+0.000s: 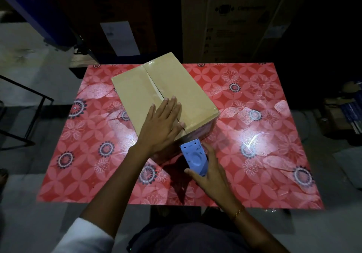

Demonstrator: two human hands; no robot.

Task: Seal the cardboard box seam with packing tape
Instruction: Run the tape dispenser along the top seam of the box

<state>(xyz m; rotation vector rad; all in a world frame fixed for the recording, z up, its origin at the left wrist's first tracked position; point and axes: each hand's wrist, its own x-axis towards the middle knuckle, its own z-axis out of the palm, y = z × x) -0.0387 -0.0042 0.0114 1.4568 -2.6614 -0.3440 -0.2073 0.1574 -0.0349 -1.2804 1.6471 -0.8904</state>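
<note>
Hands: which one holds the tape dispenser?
The right hand grips the blue tape dispenser at the box's near edge; the left hand lies flat on the cardboard box.

Matt tan cardboard box (166, 94); glossy red floral table cover (254, 135); smooth blue plastic tape dispenser (194, 157).

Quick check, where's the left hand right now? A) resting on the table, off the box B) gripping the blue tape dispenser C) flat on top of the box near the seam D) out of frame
C: the left hand lies palm down, fingers spread, on the cardboard box top across the near end of the seam, while the right hand holds the blue tape dispenser at the box's near edge.
</note>
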